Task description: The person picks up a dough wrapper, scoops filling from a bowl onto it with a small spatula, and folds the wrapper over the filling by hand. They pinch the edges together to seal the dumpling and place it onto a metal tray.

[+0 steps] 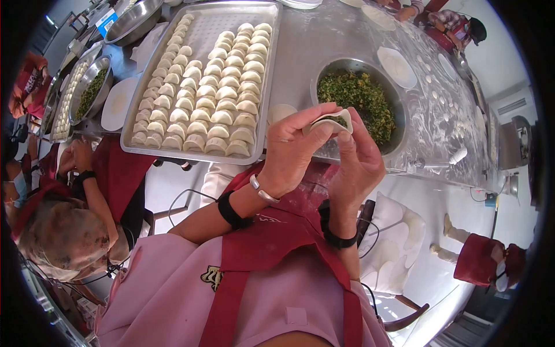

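left hand [292,151] and right hand [359,165] hold one dumpling [332,121], fingers clenched on its wrapper; bowl of green filling [315,81] just beyond, by the tabletop [324,34] near edge

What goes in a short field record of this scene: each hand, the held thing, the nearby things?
left hand: pinches the dumpling
right hand: pinches the same dumpling's edge
dumpling state: half folded, green inside
bowl: holds green filling, beyond the hands
tray: rows of folded dumplings, left of the bowl
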`<state>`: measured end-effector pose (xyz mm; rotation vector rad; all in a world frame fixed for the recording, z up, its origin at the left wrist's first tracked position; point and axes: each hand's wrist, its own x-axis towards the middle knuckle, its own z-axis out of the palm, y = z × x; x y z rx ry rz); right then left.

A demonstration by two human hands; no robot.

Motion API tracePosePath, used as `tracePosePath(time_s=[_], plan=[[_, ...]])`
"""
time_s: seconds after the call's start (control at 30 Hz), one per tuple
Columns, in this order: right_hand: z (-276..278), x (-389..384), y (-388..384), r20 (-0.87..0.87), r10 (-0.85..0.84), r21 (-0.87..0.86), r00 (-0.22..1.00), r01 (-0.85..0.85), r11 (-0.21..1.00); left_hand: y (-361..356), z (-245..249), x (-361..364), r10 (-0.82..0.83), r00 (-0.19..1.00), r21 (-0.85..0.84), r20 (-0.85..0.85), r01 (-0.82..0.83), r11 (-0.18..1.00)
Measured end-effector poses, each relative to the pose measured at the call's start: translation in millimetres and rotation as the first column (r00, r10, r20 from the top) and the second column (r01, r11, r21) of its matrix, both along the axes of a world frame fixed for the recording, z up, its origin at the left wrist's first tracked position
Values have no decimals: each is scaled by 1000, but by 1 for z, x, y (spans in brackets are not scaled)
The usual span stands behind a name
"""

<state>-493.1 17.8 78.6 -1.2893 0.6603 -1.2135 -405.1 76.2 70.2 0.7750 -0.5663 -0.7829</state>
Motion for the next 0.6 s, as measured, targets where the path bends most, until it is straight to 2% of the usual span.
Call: tracePosePath(time_s=[0.17,0.23,0.33,0.43,0.53,0.6], plan=[[-10,2,-4,-17,-62,-159,998,59,986,1,0,-3,7,1000,-3,-30,-7,1000],[-9,0,-6,-47,-75,-219,996,63,974,3,-2,-1,-22,999,20,39,21,1000],[-7,-4,-13,-85,-61,-376,995,25,926,6,-3,-1,-52,995,67,87,46,997],[-8,-10,-18,-175,-45,-440,984,-37,897,9,-2,1,-64,993,113,103,52,992],[-1,-13,-19,-199,19,-333,980,-86,939,9,-4,5,-97,992,100,83,89,991],[1,-13,-17,-136,118,-188,984,-142,972,10,-4,5,-109,989,93,101,100,991]])
